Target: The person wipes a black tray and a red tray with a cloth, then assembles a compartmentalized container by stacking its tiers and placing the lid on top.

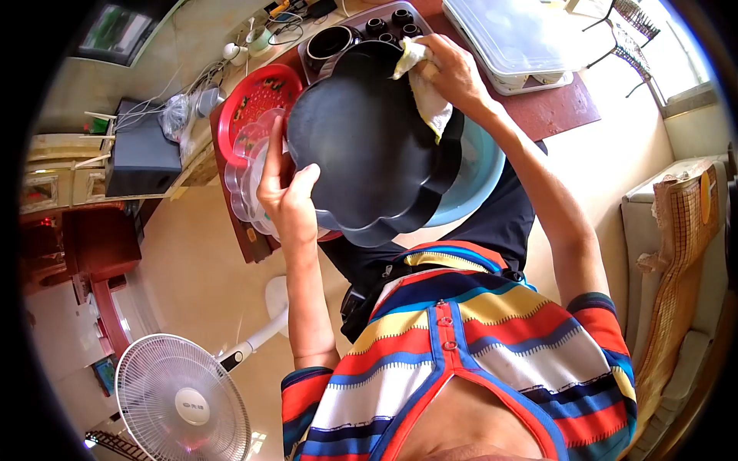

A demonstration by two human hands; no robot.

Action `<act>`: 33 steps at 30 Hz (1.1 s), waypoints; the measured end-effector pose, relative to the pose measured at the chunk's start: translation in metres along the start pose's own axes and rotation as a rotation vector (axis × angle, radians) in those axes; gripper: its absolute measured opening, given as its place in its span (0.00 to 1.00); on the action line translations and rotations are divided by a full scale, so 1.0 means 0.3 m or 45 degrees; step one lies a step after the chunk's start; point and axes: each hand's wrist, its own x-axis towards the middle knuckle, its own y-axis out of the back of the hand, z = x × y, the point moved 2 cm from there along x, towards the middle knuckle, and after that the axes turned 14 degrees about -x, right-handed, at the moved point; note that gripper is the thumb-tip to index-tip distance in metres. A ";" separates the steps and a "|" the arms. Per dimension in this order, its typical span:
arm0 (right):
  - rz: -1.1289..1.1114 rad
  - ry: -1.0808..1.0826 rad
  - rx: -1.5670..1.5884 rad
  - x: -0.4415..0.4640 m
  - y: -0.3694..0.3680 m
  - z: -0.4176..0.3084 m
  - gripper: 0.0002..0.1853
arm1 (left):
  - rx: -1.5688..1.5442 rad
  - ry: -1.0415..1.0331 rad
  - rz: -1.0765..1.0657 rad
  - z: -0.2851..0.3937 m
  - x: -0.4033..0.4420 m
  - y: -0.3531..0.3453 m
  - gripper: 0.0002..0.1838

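Observation:
A large black tray [361,146] with a scalloped rim is held tilted above the table. My left hand [288,196] grips its left edge, thumb over the rim and index finger stretched along the side. At the upper right rim, my right hand [455,77] is closed on a pale yellow-white cloth [432,104], which lies against the tray's inner wall. Under the tray, a light blue basin [480,173] shows partly on the right. Clear plastic scalloped trays [242,180] lie to the left, close to my left hand.
A red basin [269,92] with bits in it stands left on the brown table [565,111]. Behind are a tray of black cups [377,27] and a lidded plastic box [511,38]. A standing fan [188,403] is at lower left, a sofa [676,246] at right.

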 end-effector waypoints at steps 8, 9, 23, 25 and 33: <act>-0.349 -0.602 -0.012 -0.081 -0.047 0.042 0.13 | 0.266 -0.093 -0.080 -0.025 -0.013 -0.015 0.34; -0.285 -0.418 -0.167 -0.069 -0.035 0.037 0.13 | 0.266 -0.092 -0.083 -0.026 -0.017 -0.019 0.34; -0.047 -0.419 -0.132 -0.041 -0.012 0.005 0.11 | 0.108 -0.224 -0.043 0.022 -0.015 -0.042 0.35; 0.130 -0.443 -0.097 -0.067 -0.033 0.007 0.13 | 0.174 -0.260 -0.065 0.009 -0.019 -0.032 0.35; 0.062 -0.536 0.328 -0.187 -0.029 0.003 0.12 | 0.170 -0.276 -0.020 0.006 -0.016 0.006 0.34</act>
